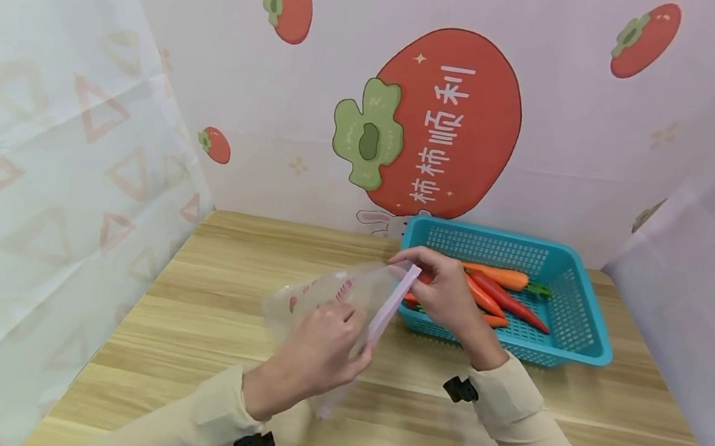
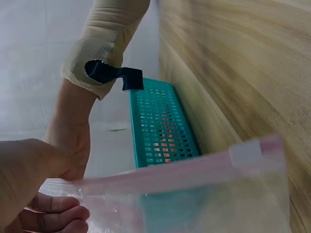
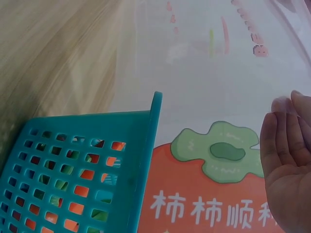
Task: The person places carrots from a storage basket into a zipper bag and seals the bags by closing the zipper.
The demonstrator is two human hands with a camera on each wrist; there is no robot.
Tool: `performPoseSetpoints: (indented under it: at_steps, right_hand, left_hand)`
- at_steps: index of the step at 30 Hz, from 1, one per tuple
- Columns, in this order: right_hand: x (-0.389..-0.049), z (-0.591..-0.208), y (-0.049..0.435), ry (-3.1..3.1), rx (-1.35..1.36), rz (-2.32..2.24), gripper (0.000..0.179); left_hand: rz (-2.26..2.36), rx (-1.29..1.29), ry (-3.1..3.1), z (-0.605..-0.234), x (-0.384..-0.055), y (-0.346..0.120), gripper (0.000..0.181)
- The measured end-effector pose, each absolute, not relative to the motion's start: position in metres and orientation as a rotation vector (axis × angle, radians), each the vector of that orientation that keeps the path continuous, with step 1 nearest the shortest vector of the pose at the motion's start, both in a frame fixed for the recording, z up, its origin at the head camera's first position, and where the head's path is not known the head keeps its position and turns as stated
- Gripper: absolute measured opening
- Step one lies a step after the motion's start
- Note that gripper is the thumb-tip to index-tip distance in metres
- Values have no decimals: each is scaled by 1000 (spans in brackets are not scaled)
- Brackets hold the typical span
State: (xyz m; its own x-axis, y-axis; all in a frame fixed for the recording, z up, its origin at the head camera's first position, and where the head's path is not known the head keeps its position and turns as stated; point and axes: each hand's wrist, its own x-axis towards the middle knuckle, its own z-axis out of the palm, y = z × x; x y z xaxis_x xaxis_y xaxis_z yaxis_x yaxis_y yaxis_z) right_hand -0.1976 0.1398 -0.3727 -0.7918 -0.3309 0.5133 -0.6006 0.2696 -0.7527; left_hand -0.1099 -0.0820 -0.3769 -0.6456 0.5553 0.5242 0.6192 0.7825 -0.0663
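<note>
A clear zip bag point(image 1: 328, 291) with a pale pink zip edge and small red print is held up above the table. My left hand point(image 1: 322, 346) grips the bag beside the zip edge, fingers curled. At the upper end of the zip edge, my right hand point(image 1: 440, 287) pinches the bag between thumb and fingers. The left wrist view shows a whitish slider point(image 2: 245, 153) at the zip's far end, away from both hands. In the right wrist view the bag's printed side point(image 3: 204, 63) hangs beside the right hand point(image 3: 291, 155).
Right of the bag, a blue-green plastic basket point(image 1: 579, 312) holds carrots point(image 1: 506, 278) and red chili peppers point(image 1: 518, 310). It stands at the back of the wooden table point(image 1: 195, 322), close to the printed cloth backdrop point(image 1: 320, 97). More cloth hangs along both sides.
</note>
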Motion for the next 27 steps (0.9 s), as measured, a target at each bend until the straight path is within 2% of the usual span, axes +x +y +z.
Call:
performPoseSetpoints:
  at_steps: [2,14,21,27]
  right_hand:
    - [-198,-372,140,-2296,862,1541,18]
    - [-190,-374,158,-2568,634,1387,34]
    - [-172,-379,163,-2710,477,1334,29]
    - [-157,-382,152,-2774,583,1365,21]
  left_hand:
    - [-173,-865,-2425,-378,-110,-83,22]
    - [-419,-902,-2520,-370,-126,-97,19]
    - [-609,-897,-2643,-366,-139,-99,18]
    - [-692,-886,-2654,-364,-147,-99,16]
